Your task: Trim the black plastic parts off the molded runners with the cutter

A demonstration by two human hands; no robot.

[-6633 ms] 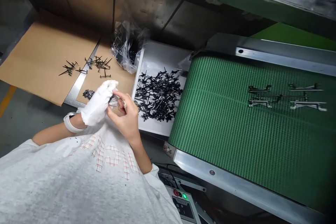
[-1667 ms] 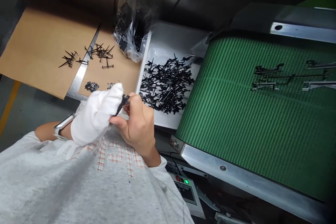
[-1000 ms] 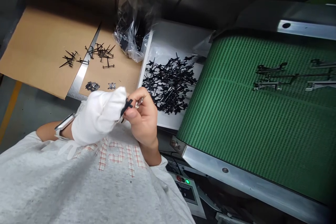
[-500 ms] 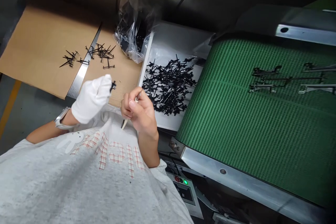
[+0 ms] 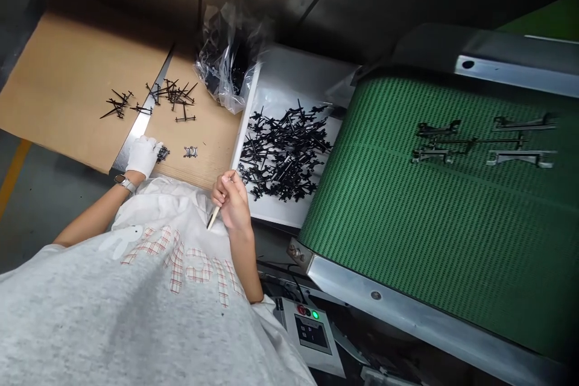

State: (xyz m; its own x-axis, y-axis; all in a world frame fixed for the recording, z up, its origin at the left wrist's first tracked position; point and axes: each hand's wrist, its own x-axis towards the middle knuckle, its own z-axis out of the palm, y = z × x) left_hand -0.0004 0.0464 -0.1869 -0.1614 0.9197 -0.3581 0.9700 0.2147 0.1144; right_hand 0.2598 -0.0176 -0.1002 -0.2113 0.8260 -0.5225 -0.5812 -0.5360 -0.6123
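The grip of the white-gloved left hand [image 5: 143, 155] is bunched, fingers together, low over a cardboard sheet [image 5: 76, 72]; whether it pinches anything cannot be told. The grip of the bare right hand [image 5: 232, 202] is closed around a slender pale stick [image 5: 213, 218], held pen-fashion with its lower end angled toward the torso.

To the right lies a green conveyor belt [image 5: 429, 241] carrying metal brackets [image 5: 484, 145], with a control box [image 5: 312, 332] showing a lit green button below it. Between the belt and the cardboard stands a white tray [image 5: 246, 132], heaped with black spiked parts [image 5: 284, 154], and the right hand is just beside its near corner. A clear plastic bag [image 5: 226, 60] sits at the tray's far corner.

On the cardboard, a small black cluster [image 5: 162, 154] lies touching or just beside the gloved fingertips, with a small silver part [image 5: 190, 151] near it. For steady control, the pen-style hold is sound: it keeps the stick's end guided by the fingertips.
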